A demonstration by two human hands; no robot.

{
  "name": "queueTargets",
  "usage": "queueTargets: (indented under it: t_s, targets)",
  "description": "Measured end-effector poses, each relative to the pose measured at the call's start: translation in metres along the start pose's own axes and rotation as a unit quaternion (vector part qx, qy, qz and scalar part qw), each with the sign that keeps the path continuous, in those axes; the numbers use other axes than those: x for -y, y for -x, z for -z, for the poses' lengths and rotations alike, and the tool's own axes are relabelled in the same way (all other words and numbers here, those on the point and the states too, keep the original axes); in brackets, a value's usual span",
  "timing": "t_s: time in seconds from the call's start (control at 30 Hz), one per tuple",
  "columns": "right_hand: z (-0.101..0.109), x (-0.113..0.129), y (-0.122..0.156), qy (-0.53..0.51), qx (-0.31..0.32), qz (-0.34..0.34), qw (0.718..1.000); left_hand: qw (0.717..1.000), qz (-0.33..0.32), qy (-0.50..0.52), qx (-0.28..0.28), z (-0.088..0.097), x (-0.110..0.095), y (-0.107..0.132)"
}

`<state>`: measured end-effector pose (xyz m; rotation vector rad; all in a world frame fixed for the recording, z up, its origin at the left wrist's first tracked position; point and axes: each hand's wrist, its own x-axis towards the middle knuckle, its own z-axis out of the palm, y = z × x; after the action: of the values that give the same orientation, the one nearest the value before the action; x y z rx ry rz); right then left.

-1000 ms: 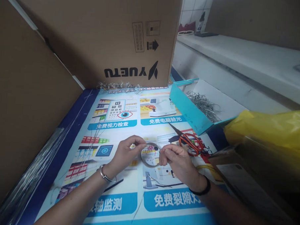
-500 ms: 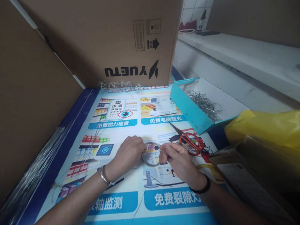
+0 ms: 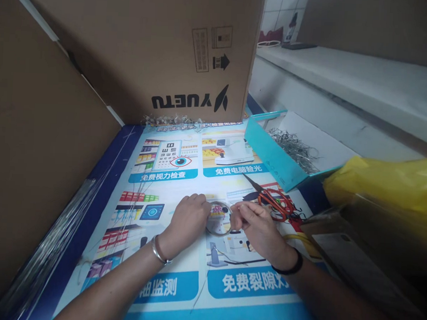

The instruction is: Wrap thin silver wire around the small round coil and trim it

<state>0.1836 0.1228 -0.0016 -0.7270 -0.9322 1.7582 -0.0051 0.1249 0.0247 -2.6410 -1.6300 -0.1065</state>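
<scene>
**Two-sided hold: one side firm, other light**

Left hand (image 3: 189, 220) grasps the thin ring (image 3: 218, 235) at its 9 o'clock, fingertips hidden. Right hand (image 3: 255, 227) pinches near 3 o'clock. Ring's between them, above the counter (image 3: 171, 318); can't tell if touching. Suggest left firm, right light, force in-plane to avoid kinks. Scissors (image 3: 261, 192) at 2 o'clock; teal box (image 3: 275, 158) with tangled wire beyond; carton (image 3: 140, 48) at 11.
</scene>
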Motion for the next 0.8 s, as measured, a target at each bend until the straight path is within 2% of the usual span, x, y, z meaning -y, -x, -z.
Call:
queueTargets:
  t_s: [0.2, 0.43, 0.5, 0.57, 0.6, 0.63, 0.67, 0.73, 0.77, 0.8]
  targets:
    - [0.002, -0.002, 0.000, -0.001, -0.006, 0.001, 1.000, 1.000, 0.010, -0.006, 0.013, 0.000, -0.003, -0.001]
    - [0.001, -0.002, 0.000, 0.016, -0.004, 0.014, 1.000, 1.000, -0.017, 0.002, 0.003, -0.003, -0.003, -0.002]
    - [0.001, -0.003, 0.000, 0.054, -0.021, 0.025, 0.998, 0.998, -0.012, 0.060, -0.011, 0.000, 0.000, -0.003]
    - [0.001, -0.003, 0.000, 0.107, -0.040, 0.040, 0.993, 0.980, 0.012, 0.193, -0.034, 0.004, 0.003, -0.004]
    - [0.001, -0.003, 0.000, 0.135, -0.046, 0.049, 0.989, 0.956, 0.032, 0.289, -0.043, 0.006, 0.004, -0.004]
    - [0.000, -0.003, 0.001, 0.164, -0.048, 0.056, 0.984, 0.915, 0.056, 0.397, -0.044, 0.009, 0.005, -0.003]
    - [0.000, -0.003, 0.002, 0.193, -0.047, 0.062, 0.978, 0.857, 0.082, 0.507, -0.036, 0.011, 0.005, -0.003]
    - [-0.002, -0.001, 0.004, 0.248, -0.037, 0.068, 0.966, 0.709, 0.134, 0.692, -0.002, 0.013, 0.002, -0.001]
    - [-0.002, -0.001, 0.005, 0.272, -0.031, 0.069, 0.959, 0.638, 0.154, 0.755, 0.015, 0.013, 0.000, 0.000]
    - [-0.003, 0.000, 0.006, 0.292, -0.026, 0.070, 0.953, 0.579, 0.165, 0.798, 0.027, 0.012, -0.003, 0.001]
